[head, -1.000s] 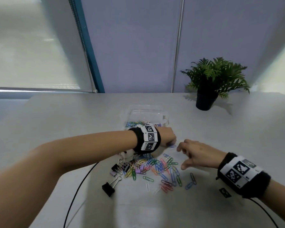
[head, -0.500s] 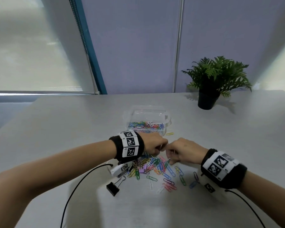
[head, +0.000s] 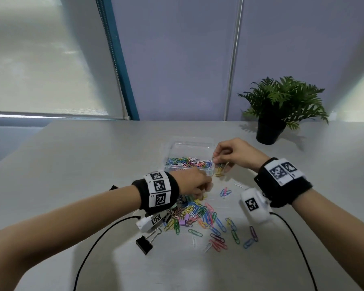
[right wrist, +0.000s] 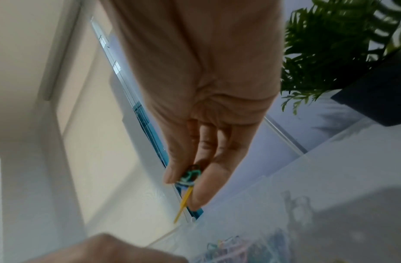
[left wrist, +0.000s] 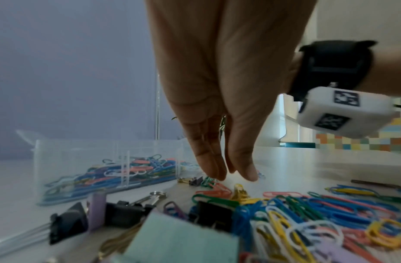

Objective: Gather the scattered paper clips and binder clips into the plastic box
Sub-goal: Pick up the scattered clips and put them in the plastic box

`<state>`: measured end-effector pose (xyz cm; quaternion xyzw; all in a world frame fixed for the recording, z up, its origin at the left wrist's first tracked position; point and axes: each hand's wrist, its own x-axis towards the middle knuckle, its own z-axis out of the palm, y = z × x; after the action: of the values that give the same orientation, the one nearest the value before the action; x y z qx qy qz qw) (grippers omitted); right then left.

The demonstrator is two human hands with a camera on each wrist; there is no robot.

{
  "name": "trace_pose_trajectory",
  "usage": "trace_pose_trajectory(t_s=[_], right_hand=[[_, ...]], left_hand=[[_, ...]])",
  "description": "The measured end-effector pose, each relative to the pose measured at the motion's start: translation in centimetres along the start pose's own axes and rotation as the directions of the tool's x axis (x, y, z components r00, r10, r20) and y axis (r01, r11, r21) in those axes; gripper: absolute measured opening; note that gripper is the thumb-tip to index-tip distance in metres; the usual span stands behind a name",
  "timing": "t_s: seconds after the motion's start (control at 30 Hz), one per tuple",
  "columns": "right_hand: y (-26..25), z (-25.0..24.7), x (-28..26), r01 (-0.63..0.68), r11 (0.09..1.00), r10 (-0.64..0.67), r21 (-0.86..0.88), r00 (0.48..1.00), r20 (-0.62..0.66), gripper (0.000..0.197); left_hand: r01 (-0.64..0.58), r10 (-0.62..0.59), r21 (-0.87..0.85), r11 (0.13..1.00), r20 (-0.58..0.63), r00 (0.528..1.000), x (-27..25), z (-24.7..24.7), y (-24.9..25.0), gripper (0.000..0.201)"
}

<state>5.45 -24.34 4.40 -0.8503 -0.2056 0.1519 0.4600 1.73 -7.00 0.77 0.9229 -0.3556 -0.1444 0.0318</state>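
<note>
A clear plastic box (head: pixel 208 148) holding several coloured paper clips stands mid-table; its wall also shows in the left wrist view (left wrist: pixel 60 160). My right hand (head: pixel 215 162) hovers at the box's right front corner and pinches a few paper clips (right wrist: pixel 187 178), green, blue and yellow, between thumb and fingers. My left hand (head: pixel 206 185) reaches down with straight fingers just in front of the box. Its fingertips (left wrist: pixel 214 173) are close together above the table, with nothing seen between them. The loose pile of paper clips (head: pixel 202 215) lies nearer me, with a black binder clip (head: pixel 144 244) at its left.
More binder clips, black (left wrist: pixel 125 215), lilac (left wrist: pixel 96 210) and teal (left wrist: pixel 179 240), lie under my left wrist. A few yellow clips (head: pixel 219 172) rest by the box. A potted plant (head: pixel 269 131) stands at the back right. Black cables (head: pixel 97 242) trail from both wrists.
My right hand has left the pile and moved up to the box's right corner with paper clips in its pinch. My left hand has shifted slightly toward the box.
</note>
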Motion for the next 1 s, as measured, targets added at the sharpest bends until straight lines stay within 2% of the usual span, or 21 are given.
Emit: trace_pose_trajectory(t_s=[0.13, 0.23, 0.37, 0.43, 0.53, 0.63, 0.67, 0.73, 0.83, 0.9, 1.0], right_hand=[[-0.7, 0.9, 3.2, 0.005, 1.0, -0.002, 0.023, 0.994, -0.105, 0.004], [-0.9, 1.7, 5.1, -0.016, 1.0, 0.013, -0.017, 0.99, -0.141, 0.007], [-0.5, 2.6, 6.1, -0.016, 0.988, 0.007, -0.151, 0.998, -0.058, 0.009], [-0.4, 2.6, 5.7, -0.005, 0.965, 0.002, -0.262, 1.0, -0.011, 0.011], [0.4, 1.3, 4.7, 0.006, 0.878, -0.028, -0.478, 0.999, -0.04, 0.015], [2.1, -0.4, 3.6, -0.054, 0.729, 0.01, -0.682, 0.998, -0.068, 0.013], [2.8, -0.7, 3.2, -0.074, 0.701, 0.062, -0.709, 0.997, -0.043, 0.017], [4.0, -0.7, 2.7, -0.066, 0.697, 0.172, -0.714, 0.982, 0.077, 0.036], [5.0, 0.4, 2.0, 0.032, 0.705, 0.202, -0.709, 0.948, 0.244, 0.067], [5.5, 1.0, 1.5, 0.087, 0.71, 0.149, -0.699, 0.951, 0.27, 0.068], [5.5, 1.7, 0.4, 0.141, 0.714, 0.083, -0.686, 0.955, 0.283, 0.047]], left_hand=[[0.023, -0.021, 0.077, 0.997, -0.025, 0.999, -0.5, 0.2, 0.0, 0.026], [0.069, -0.063, 0.096, 0.993, -0.063, 0.996, -0.9, -0.1, -0.9, 0.028], [0.12, -0.117, 0.117, 0.986, -0.037, 0.992, -1.4, 0.8, -0.8, 0.026], [0.167, -0.167, 0.099, 0.981, -0.012, 0.986, -1.4, 1.3, -0.4, 0.034], [0.228, -0.228, 0.06, 0.972, -0.002, 0.974, -0.9, 1.4, 0.1, 0.051], [0.271, -0.27, 0.039, 0.962, -0.025, 0.962, 0.0, 1.6, 0.4, 0.038], [0.28, -0.28, 0.016, 0.96, -0.023, 0.96, 0.3, 1.6, 0.4, 0.029], [0.288, -0.288, -0.03, 0.957, 0.006, 0.958, 0.6, 1.4, 0.4, 0.017], [0.262, -0.259, -0.045, 0.964, 0.053, 0.964, 0.8, 1.2, 0.6, 0.019], [0.246, -0.244, -0.027, 0.969, 0.053, 0.968, 0.9, 1.1, 0.7, 0.021], [0.223, -0.221, -0.027, 0.974, 0.054, 0.974, 0.8, 1.0, 0.8, 0.022]])
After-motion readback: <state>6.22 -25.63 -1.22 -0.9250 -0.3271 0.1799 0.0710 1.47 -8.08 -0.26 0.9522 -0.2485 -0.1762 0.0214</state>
